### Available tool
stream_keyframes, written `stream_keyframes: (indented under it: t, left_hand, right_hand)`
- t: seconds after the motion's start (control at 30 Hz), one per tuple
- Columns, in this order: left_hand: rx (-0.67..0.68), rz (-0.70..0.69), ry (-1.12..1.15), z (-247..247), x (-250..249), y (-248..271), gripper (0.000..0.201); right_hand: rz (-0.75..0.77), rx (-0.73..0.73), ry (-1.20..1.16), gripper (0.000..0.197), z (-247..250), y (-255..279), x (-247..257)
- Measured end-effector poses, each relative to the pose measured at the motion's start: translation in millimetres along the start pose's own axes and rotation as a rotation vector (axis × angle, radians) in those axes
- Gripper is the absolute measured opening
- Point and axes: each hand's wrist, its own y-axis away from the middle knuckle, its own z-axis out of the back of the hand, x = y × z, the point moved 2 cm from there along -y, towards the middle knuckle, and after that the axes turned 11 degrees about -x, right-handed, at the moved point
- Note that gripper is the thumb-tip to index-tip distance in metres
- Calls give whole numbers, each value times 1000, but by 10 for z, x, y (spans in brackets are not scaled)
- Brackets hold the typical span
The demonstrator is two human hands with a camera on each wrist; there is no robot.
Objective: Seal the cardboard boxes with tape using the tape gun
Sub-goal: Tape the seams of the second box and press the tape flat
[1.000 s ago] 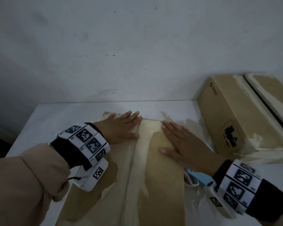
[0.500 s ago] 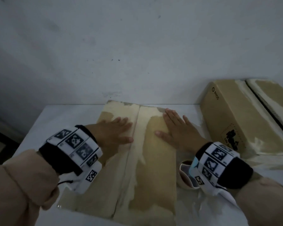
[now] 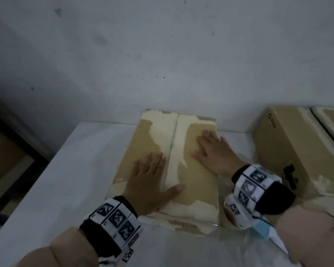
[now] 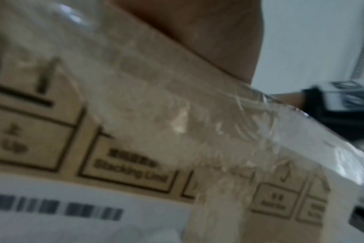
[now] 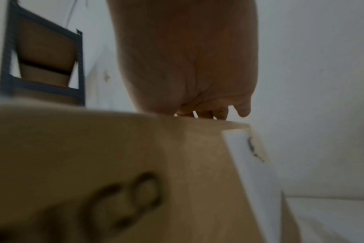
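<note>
Here the box (image 3: 160, 151) lies flat on the white table (image 3: 69, 170), its long axis running from the person toward the wall (image 3: 162, 54), far end close against it. The seam between its two top flaps runs the same way, under a pale strip of tape (image 3: 176, 143). The left hand (image 3: 149, 182) rests palm down on the near left flap, fingers straight and spread, thumb reaching across the tape. The right hand (image 3: 213, 151) lies flat on the right flap, farther from the person, fingers likewise straight and a little spread; neither hand grips anything. A second box (image 3: 289, 151) stands to the right on the table, apart from the first, with a third box (image 3: 332, 120) just beside it.

The left wrist view shows what the head view cannot: the near side of the box (image 4: 135, 115), printed with framed handling marks, a white barcode label (image 4: 73, 218) below, and clear wrinkled tape (image 4: 249, 125) folded over its top edge. The right wrist view looks up at the right palm (image 5: 187, 65), with fingertips (image 5: 220, 113) on the top edge of the box (image 5: 135, 156), blurred dark printing on its side, and a dark shelf frame (image 5: 41, 65) far left. A pale blue object (image 3: 262, 229) shows under the right wrist; I cannot tell what it is.
</note>
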Motion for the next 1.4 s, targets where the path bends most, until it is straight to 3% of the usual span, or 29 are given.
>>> stream_keyframes:
  t: [0.13,0.23,0.37,0.53,0.7,0.77,0.87,0.97,1.07,1.17,1.23,1.3,1.4]
  left_hand:
    - [-67,48,5,6,77,-110,134]
    - [-86,33,5,-18,94,-162,134]
    - [-110,27,19,-44,22,-77,136]
    - [-140,41,-13,-135,-123,91,126]
    - [-186,68,-57,-162,-69,44,122]
    - [-189,81,-65,-169,-82,48,122]
    - [-182,90,-78,-167,-118,71,118]
    - [-179,86,-83,-149,-157,115,109]
    - [-208,80,-86,-134,-197,175,88]
    - [-167,148,-51,-61,-50,222,60]
    - [-144,213,17,-10,91,237,69]
    - [-152,308,80,-4,228,249,73]
    - [-173,403,17,-24,416,296,81]
  right_hand:
    - [36,80,-108,77,-180,509,287]
    - [-5,6,-140,97,-277,627,381]
    - [-21,-53,-123,64,-260,537,369]
    - [-9,-100,-150,56,-275,457,337]
    - [4,-151,-353,53,-243,461,332]
    - [25,-162,-383,59,-281,594,339]
    - [75,-232,-407,88,-448,921,357]
    - [-7,-262,-552,98,-571,1055,339]
    - [-46,-212,-651,88,-517,1024,388]
    - [36,-153,-678,94,-445,996,487]
    - [85,-102,-639,101,-421,970,604]
    - [97,-59,-618,94,-386,910,766]
    - [135,-7,-601,92,-348,765,1029]
